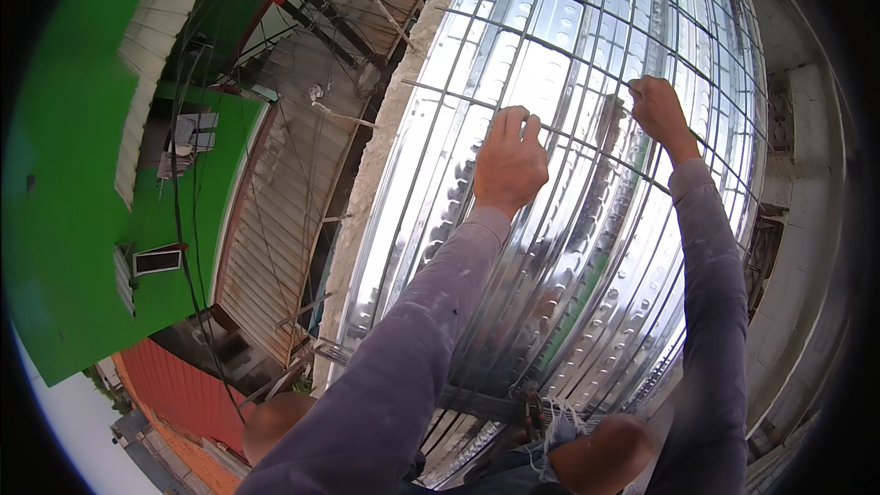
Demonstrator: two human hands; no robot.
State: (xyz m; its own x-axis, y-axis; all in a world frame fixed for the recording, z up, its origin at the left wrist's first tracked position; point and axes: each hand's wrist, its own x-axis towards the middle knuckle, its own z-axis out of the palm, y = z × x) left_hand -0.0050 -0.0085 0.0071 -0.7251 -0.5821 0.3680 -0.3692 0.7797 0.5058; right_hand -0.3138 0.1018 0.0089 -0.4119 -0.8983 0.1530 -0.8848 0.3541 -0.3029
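Observation:
Shiny ribbed metal decking fills the middle, overlaid by a grid of thin steel rods. My left hand has its fingers curled over a crosswise rod near the middle of the decking. My right hand, higher and to the right, is closed on the mesh near a crossing of rods; whatever small piece may be inside its fingers is hidden. Both of my forearms in long grey sleeves reach up from the lower edge. My bare knee shows through torn jeans at the bottom.
A rough concrete edge borders the decking on the left, with a drop to a rusty corrugated roof, hanging cables, a green building and a red roof. A pale block wall curves along the right.

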